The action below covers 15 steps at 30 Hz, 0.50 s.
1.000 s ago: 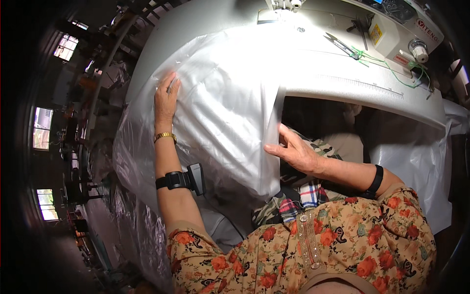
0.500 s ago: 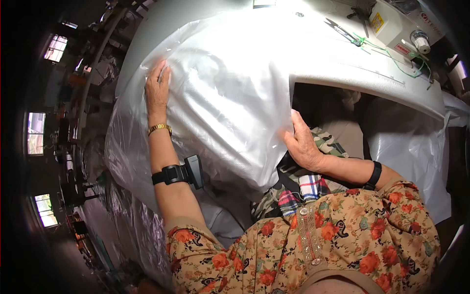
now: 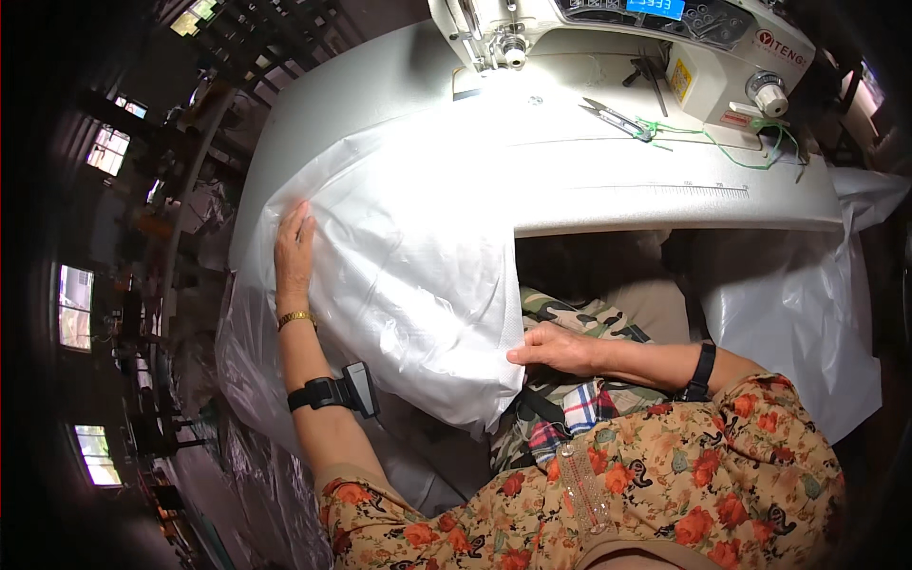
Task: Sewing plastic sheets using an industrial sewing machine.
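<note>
Left hand (image 3: 294,249) lying flat, fingers spread, on white plastic sheet (image 3: 418,275); right hand (image 3: 556,348) pinching sheet's hanging edge below sewing table (image 3: 665,190).

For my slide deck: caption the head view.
Left hand flat on a white plastic sheet, right hand pinching its lower edge, at a sewing machine table.

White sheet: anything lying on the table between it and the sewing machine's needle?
Nothing visible does. The white sheet reaches up the table toward the sewing machine over bare surface. The snips and green thread lie off to the right.
</note>
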Tool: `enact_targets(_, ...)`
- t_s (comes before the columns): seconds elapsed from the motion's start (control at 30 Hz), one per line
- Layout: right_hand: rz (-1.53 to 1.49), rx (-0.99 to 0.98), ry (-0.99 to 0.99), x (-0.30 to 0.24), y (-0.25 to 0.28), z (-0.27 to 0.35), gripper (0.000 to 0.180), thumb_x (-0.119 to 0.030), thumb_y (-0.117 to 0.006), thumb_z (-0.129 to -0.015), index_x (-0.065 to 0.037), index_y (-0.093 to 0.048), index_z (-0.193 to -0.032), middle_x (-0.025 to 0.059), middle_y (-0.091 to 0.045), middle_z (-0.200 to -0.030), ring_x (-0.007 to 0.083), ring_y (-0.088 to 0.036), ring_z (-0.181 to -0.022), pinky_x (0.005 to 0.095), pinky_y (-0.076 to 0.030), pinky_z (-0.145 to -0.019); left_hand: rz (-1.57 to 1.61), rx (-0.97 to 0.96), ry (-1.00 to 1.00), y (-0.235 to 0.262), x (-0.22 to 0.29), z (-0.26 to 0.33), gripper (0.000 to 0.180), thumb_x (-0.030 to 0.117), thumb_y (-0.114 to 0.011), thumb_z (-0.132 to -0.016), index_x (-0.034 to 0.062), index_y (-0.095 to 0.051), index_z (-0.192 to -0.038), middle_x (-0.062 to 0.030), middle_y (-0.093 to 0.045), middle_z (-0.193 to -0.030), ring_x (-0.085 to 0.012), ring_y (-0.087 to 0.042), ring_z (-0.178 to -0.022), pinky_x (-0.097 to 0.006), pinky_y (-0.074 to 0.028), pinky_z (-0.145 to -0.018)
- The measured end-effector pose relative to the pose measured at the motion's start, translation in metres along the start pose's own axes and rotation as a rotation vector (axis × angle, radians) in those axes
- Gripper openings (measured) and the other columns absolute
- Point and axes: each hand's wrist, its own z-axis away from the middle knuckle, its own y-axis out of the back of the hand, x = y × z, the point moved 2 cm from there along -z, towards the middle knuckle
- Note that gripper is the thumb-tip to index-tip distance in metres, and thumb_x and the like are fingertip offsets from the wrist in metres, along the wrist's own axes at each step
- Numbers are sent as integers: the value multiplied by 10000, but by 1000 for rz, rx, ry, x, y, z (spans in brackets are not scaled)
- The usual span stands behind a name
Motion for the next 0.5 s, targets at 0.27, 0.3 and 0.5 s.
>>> enact_targets(0.27,159,248,250,-26,-9,9,386,-342,-593,-982,22,-639,-859,-25,-536,-676,70,-488,-654,303,-417,-587,173,14,-102,1,202,54,243,125,-628,-927,-10,-680,-1122,-184,-691,-1092,-349,-641,-1024,-393,-500,-912)
enact_targets(0.3,155,234,249,-26,-14,11,386,-342,-593,-982,22,-639,-859,-25,-536,-676,70,-488,-654,303,-417,-587,181,-24,-199,-5,231,77,271,200,-692,-906,-4,-683,-1083,-171,-688,-995,-348,-638,-931,-397,-502,-847)
enact_targets(0.5,268,228,275,-23,-32,15,333,-248,-562,-961,48,-623,-822,58,-552,-632,112,-503,-608,350,-426,-563,-32,-113,-83,-44,262,169,377,238,-786,-812,15,-632,-1074,-143,-624,-920,-343,-623,-860,-403,-489,-736)
